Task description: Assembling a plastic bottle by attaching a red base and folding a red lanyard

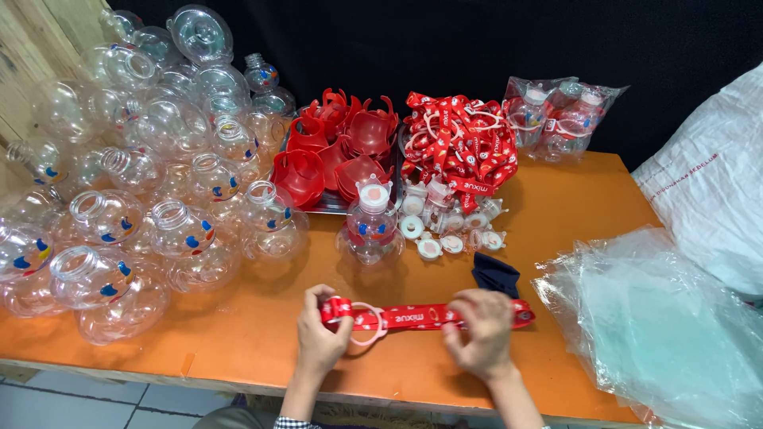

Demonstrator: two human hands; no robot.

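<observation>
red strap (pixel 421 316) lies stretched near the front edge of the orange desk (pixel 254 334). left hand (pixel 322 338) pinches its folded end by the white ring (pixel 367 326); right hand (pixel 481 330) pinches the other end with curled fingers.

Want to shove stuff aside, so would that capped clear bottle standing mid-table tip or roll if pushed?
The bottle is round-bellied, so it would probably roll once tipped. It looks empty and thin-walled, likely light and easily knocked. Its clear plastic may slide on the orange table.

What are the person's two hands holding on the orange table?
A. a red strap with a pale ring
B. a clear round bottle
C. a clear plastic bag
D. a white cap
A: the left hand and right hand stretch a red strap between them, above the orange table.
</observation>
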